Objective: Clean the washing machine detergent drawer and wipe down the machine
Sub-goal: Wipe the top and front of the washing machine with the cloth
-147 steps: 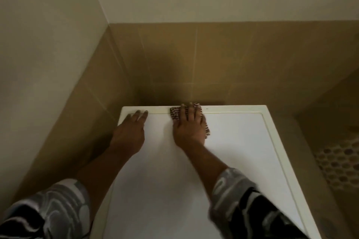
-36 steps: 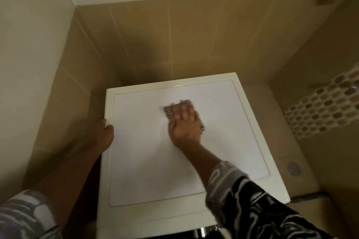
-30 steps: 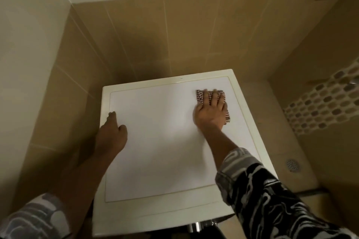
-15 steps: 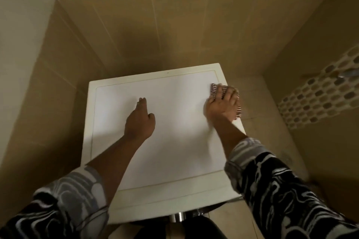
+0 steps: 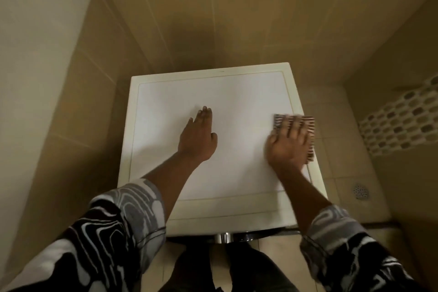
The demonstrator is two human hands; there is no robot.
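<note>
The washing machine (image 5: 227, 92) has a flat white top. The left hand (image 5: 198, 141) lies flat mid-top; the right hand (image 5: 288, 147) presses a striped cloth (image 5: 308, 123), fingers spread, at its right edge.

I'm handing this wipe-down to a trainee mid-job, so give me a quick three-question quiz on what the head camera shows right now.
1. True or false: the left hand lies flat on the washing machine top with nothing under it.
2. Where is the striped cloth that the right hand presses down? A) at the top's right edge B) at its back left corner C) on the floor
3. Fill in: the round drain lies on the person's ____ of the machine.
Key: 1 true; 2 A; 3 right.
</note>
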